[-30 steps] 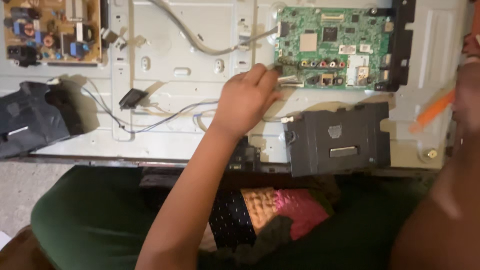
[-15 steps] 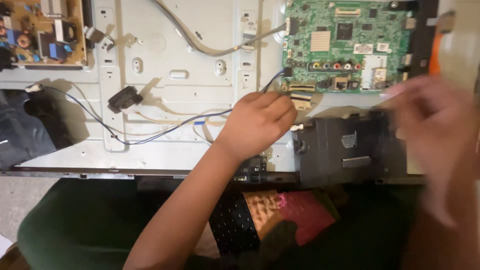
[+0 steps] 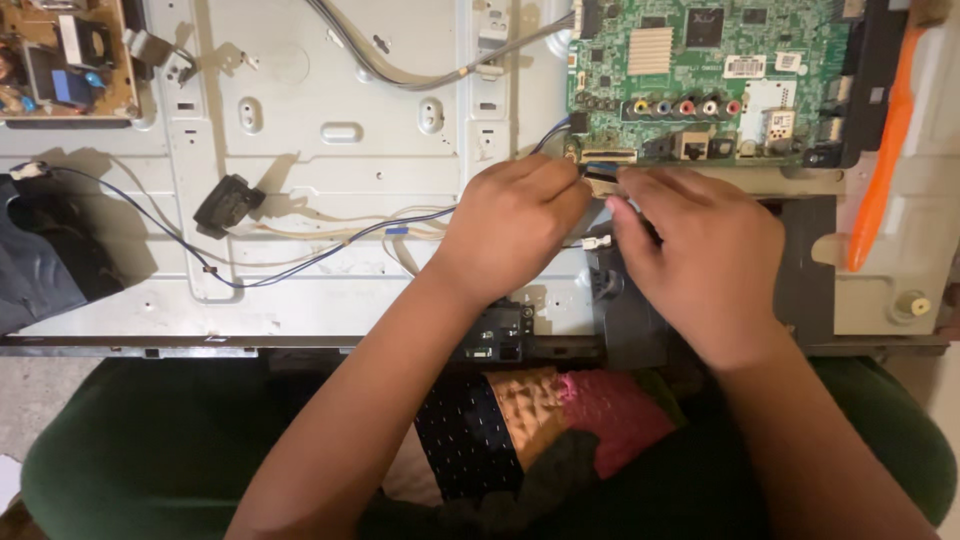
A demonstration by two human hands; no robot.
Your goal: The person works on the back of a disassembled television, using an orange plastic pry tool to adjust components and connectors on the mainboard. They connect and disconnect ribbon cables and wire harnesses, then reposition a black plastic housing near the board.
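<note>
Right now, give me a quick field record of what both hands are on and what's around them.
Left hand: fingertips pinching at the connector on the lower edge of the green circuit board
Right hand: fingers at the same connector, covering the dark plastic block
Blue wire: runs across the metal chassis
Orange tool: lying right of the board, untouched

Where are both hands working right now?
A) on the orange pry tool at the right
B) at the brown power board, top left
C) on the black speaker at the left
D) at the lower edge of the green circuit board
D: the left hand and right hand meet with fingertips at a small connector just under the lower edge of the green circuit board; the orange pry tool lies untouched.
</note>
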